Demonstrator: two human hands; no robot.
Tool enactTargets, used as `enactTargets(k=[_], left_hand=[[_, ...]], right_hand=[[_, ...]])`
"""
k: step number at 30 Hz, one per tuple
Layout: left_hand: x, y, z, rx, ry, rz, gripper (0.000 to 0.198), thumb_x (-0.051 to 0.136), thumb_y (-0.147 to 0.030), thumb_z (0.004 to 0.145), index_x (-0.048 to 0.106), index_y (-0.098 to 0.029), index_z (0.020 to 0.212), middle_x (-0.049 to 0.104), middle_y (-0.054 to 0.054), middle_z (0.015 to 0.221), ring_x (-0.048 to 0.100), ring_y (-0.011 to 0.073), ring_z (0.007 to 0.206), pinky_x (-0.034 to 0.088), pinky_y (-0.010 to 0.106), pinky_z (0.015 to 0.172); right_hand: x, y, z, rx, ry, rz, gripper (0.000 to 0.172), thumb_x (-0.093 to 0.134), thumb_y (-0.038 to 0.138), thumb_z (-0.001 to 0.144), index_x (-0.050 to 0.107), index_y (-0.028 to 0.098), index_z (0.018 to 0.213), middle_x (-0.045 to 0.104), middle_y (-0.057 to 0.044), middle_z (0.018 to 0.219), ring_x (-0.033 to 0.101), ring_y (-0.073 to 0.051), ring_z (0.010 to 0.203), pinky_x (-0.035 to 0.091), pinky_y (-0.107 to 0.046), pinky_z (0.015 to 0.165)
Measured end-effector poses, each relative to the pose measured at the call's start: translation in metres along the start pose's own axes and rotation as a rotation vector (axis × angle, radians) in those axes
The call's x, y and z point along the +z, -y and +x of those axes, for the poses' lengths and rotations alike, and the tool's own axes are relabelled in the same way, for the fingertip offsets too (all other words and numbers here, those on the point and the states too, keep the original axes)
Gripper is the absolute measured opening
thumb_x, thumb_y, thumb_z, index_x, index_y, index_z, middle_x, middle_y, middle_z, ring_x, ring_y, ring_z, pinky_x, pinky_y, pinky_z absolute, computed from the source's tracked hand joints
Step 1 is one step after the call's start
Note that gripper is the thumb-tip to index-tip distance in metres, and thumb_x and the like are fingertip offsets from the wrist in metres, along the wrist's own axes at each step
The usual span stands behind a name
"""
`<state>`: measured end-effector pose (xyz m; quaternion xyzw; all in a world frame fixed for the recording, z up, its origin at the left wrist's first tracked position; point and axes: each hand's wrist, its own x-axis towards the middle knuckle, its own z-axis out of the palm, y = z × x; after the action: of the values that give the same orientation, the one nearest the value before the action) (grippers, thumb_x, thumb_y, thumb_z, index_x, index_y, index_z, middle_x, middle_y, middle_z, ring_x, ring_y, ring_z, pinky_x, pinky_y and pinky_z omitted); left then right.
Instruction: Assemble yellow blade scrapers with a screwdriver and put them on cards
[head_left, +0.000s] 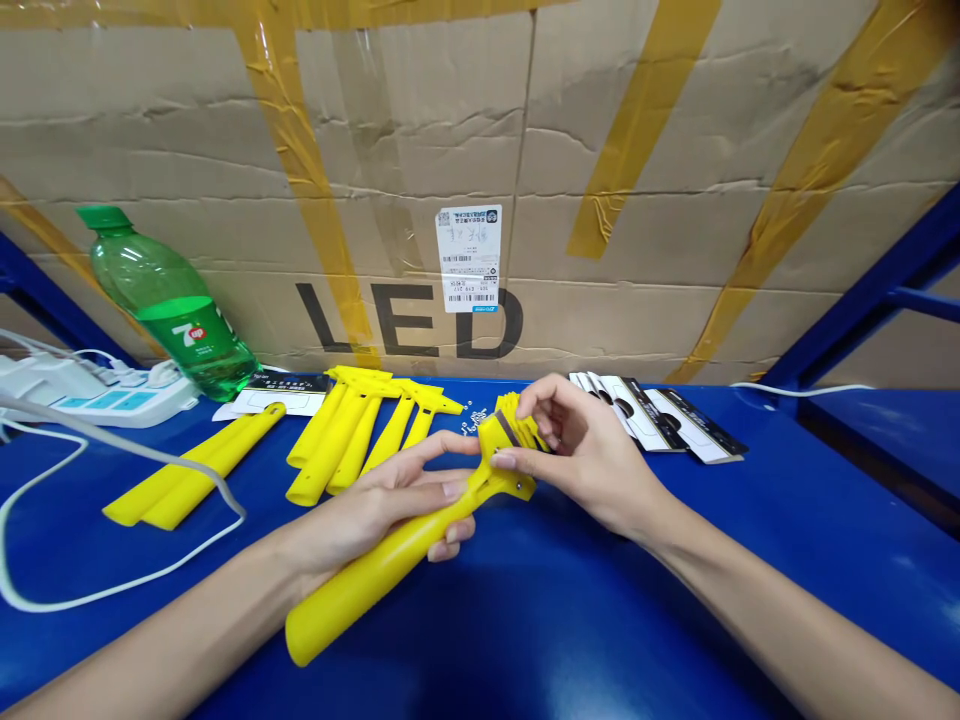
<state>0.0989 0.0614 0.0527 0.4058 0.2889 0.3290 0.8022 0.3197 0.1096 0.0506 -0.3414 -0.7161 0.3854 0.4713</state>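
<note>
My left hand is wrapped round the handle of a yellow plastic scraper, with its index finger stretched toward the head. My right hand pinches the scraper's head, thumb on the near side and fingers curled over the top, where a thin grey blade edge shows. The scraper lies low over the blue table, handle pointing toward me.
Several more yellow scrapers lie at the back left, with two long yellow handles further left. Black-and-white cards are fanned at the right. A green 7up bottle, a power strip and white cables sit left. Small screws lie behind; cardboard walls the back.
</note>
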Motion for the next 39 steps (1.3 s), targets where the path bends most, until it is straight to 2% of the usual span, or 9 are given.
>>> enactTargets(k=[2,3,6,9,15,19,22,31,39], left_hand=[[-0.0003,-0.0009,-0.0004,0.001,0.019,0.01,0.026,0.06,-0.017,0.096,0.05,-0.021,0.12,0.061,0.0,0.073,0.056,0.0094,0.062,0.038,0.022,0.06],[-0.0004,-0.0015,-0.0004,0.0,0.029,0.012,0.025,0.059,-0.017,0.096,0.051,-0.021,0.119,0.061,0.0,0.073,0.056,0.0094,0.062,0.037,0.022,0.06],[-0.0006,-0.0034,0.0001,-0.002,0.06,-0.002,0.024,0.057,-0.017,0.097,0.05,-0.021,0.12,0.062,0.001,0.073,0.055,0.0095,0.063,0.037,0.022,0.06],[-0.0009,-0.0045,0.0004,-0.011,0.063,-0.022,0.025,0.057,-0.016,0.097,0.05,-0.021,0.12,0.063,0.001,0.075,0.056,0.0098,0.064,0.037,0.022,0.06],[-0.0015,-0.0035,-0.0003,-0.017,0.037,0.023,0.024,0.058,-0.018,0.097,0.05,-0.02,0.12,0.061,0.0,0.071,0.054,0.0094,0.062,0.037,0.022,0.059],[-0.0001,-0.0039,-0.0009,-0.017,0.028,0.036,0.025,0.058,-0.018,0.097,0.049,-0.021,0.12,0.061,0.0,0.07,0.054,0.0101,0.062,0.037,0.022,0.06],[0.0016,-0.0057,-0.002,-0.039,0.011,0.046,0.025,0.06,-0.02,0.096,0.049,-0.021,0.118,0.061,0.001,0.069,0.054,0.0105,0.061,0.037,0.022,0.06],[0.0029,0.001,-0.0019,-0.038,-0.004,-0.014,0.038,0.067,-0.02,0.092,0.053,-0.022,0.128,0.062,0.002,0.077,0.056,0.011,0.065,0.038,0.023,0.06],[0.0007,0.0002,-0.0019,-0.002,-0.003,0.029,0.032,0.062,-0.018,0.095,0.052,-0.02,0.126,0.062,0.001,0.073,0.056,0.0103,0.063,0.039,0.023,0.061]], right_hand=[[-0.001,0.0007,0.003,0.091,0.072,0.083,0.045,0.091,0.03,0.066,0.063,0.023,0.101,0.048,0.006,0.076,0.04,-0.012,0.065,0.032,-0.028,0.058],[-0.0017,0.0013,0.0047,0.128,0.122,0.116,0.045,0.091,0.032,0.067,0.063,0.022,0.101,0.048,0.006,0.075,0.04,-0.012,0.065,0.032,-0.028,0.058],[-0.0041,0.0033,0.0089,0.215,0.228,0.167,0.037,0.089,0.038,0.067,0.067,0.018,0.089,0.046,0.006,0.071,0.038,-0.011,0.064,0.03,-0.027,0.057],[-0.0045,0.0032,0.0104,0.276,0.258,0.174,0.038,0.091,0.04,0.064,0.066,0.017,0.081,0.042,0.007,0.066,0.034,-0.01,0.061,0.026,-0.027,0.055],[-0.001,0.0031,0.009,0.232,0.227,0.183,0.039,0.091,0.039,0.064,0.06,0.018,0.076,0.04,0.008,0.065,0.034,-0.01,0.06,0.025,-0.027,0.054],[0.0003,0.0058,0.0082,0.27,0.222,0.212,0.041,0.092,0.04,0.062,0.059,0.018,0.072,0.043,0.008,0.062,0.035,-0.01,0.058,0.026,-0.026,0.053],[0.0004,0.005,0.0077,0.247,0.207,0.213,0.04,0.092,0.039,0.062,0.059,0.018,0.069,0.042,0.008,0.061,0.034,-0.009,0.057,0.025,-0.026,0.052],[-0.0061,0.0023,0.0067,0.256,0.255,0.233,0.04,0.093,0.04,0.059,0.06,0.018,0.068,0.045,0.008,0.062,0.036,-0.009,0.057,0.029,-0.026,0.053],[-0.0038,0.0006,0.0058,0.209,0.204,0.153,0.035,0.091,0.038,0.064,0.064,0.017,0.073,0.052,0.006,0.067,0.038,-0.008,0.057,0.032,-0.025,0.054]])
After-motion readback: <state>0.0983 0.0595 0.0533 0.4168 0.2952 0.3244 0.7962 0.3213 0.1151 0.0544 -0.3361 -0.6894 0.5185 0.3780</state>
